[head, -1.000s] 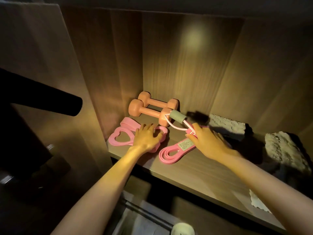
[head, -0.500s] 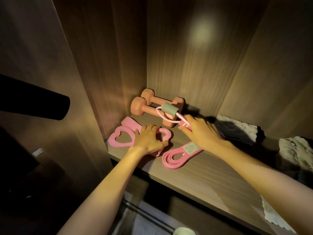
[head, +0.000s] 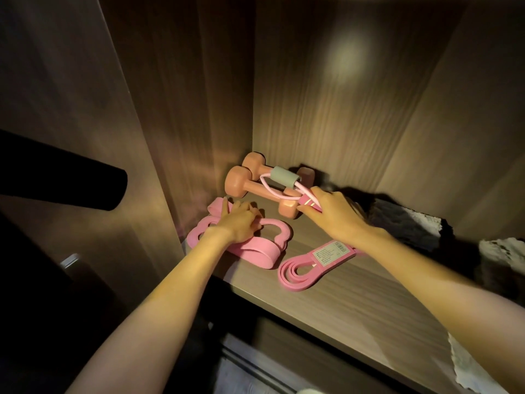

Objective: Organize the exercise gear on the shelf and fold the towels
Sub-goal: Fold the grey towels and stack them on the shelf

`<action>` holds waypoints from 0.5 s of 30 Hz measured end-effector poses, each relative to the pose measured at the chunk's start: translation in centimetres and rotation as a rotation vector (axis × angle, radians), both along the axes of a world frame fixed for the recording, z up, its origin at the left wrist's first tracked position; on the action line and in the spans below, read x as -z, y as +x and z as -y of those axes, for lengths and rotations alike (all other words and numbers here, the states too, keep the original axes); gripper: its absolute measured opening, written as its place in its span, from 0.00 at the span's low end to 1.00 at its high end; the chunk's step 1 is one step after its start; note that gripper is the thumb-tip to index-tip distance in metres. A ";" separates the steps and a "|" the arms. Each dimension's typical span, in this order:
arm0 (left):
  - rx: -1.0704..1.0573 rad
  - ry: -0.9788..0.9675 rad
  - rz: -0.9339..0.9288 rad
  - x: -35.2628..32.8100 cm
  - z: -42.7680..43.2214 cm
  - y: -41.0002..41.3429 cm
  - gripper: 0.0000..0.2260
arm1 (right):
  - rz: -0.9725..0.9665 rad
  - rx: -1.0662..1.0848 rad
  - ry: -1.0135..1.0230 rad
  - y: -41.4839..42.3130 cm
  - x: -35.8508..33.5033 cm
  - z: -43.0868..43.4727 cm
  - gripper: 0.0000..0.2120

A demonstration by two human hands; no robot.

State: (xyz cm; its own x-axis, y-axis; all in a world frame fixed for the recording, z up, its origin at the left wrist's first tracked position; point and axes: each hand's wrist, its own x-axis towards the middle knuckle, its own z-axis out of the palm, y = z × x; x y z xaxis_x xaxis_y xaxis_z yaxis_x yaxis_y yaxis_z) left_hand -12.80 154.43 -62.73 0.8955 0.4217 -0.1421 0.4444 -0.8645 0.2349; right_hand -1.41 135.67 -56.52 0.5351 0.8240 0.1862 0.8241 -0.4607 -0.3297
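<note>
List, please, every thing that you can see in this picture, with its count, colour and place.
dumbbells: two, orange, back left corner of shelf.
tube band: one, pink with grey foam handle, over the dumbbells.
heart-loop band: one, pink, shelf's left front.
flat band: one, pink, coiled, labelled, mid-shelf.
towels: at least two, pale grey, crumpled, shelf's right.
shelf: one, brown wood.
black cylinder: one, far left, outside shelf.
left hand: grips heart-loop band.
right hand: pinches tube band.
</note>
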 end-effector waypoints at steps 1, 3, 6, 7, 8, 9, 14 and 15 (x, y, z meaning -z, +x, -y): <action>0.006 0.013 -0.017 -0.1 0.0 0.1 0.15 | -0.005 -0.002 0.009 0.1 0.1 0.1 0.14; 0.017 0.018 -0.029 0.0 0.1 0.0 0.14 | -0.021 -0.005 0.018 0.2 0.2 0.1 0.15; 0.053 -0.018 0.028 0.8 -0.1 -0.9 0.14 | -0.033 -0.026 0.026 0.2 0.4 -0.2 0.15; 0.062 -0.034 0.063 1.1 -0.2 -1.3 0.14 | -0.049 -0.040 0.037 0.1 0.5 -0.5 0.15; 0.072 -0.035 0.095 1.2 -0.3 -1.6 0.14 | -0.078 -0.052 0.050 0.0 0.6 -0.9 0.15; 0.080 -0.027 0.117 1.3 -0.5 -2.0 0.14 | -0.110 -0.067 0.076 -0.3 0.6 -1.4 0.16; 0.117 -0.003 0.135 1.3 -0.2 -2.8 0.13 | -0.125 -0.112 0.054 -1.2 2.0 -4.8 0.18; 0.117 -0.006 0.166 1.7 0.0 -2.9 0.13 | -0.087 -0.097 0.022 -1.4 2.3 -5.6 0.19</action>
State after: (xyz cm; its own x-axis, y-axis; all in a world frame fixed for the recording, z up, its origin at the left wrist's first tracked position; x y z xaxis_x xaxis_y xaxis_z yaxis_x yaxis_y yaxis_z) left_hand -15.74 154.42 -64.43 0.9495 0.3135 0.0096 0.2961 -0.9062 0.3017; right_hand -2.84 141.24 -58.80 0.4683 0.8688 0.1612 0.8321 -0.3722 -0.4112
